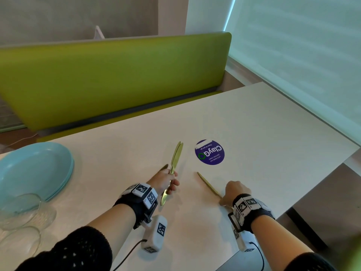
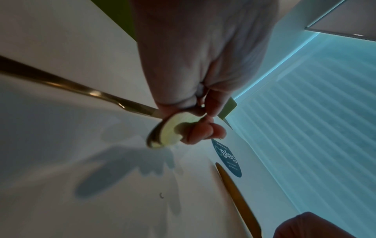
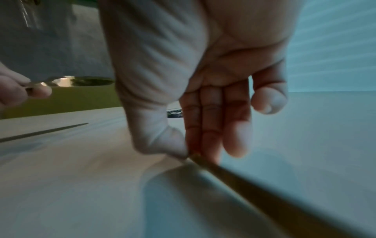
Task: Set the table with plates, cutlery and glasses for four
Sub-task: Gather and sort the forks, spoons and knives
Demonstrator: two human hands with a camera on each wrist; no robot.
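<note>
My left hand (image 1: 172,182) grips a small bundle of gold cutlery (image 1: 175,157) above the white table (image 1: 263,133), the handles pointing away and a spoon bowl (image 2: 162,136) toward me. Beside that hand a second gold piece (image 1: 163,167) lies flat on the table. My right hand (image 1: 224,200) is low on the table to the right. Its thumb and forefinger pinch the near end of a gold knife (image 1: 208,184) that lies on the surface; the pinch shows in the right wrist view (image 3: 191,154). A stack of light blue plates (image 1: 35,169) sits at the left.
Clear glasses (image 1: 19,208) stand at the near left in front of the plates. A round purple sticker (image 1: 210,152) is on the table beyond the knife. A green bench back (image 1: 117,75) runs behind the table. The table's right edge (image 1: 312,192) is close to my right hand.
</note>
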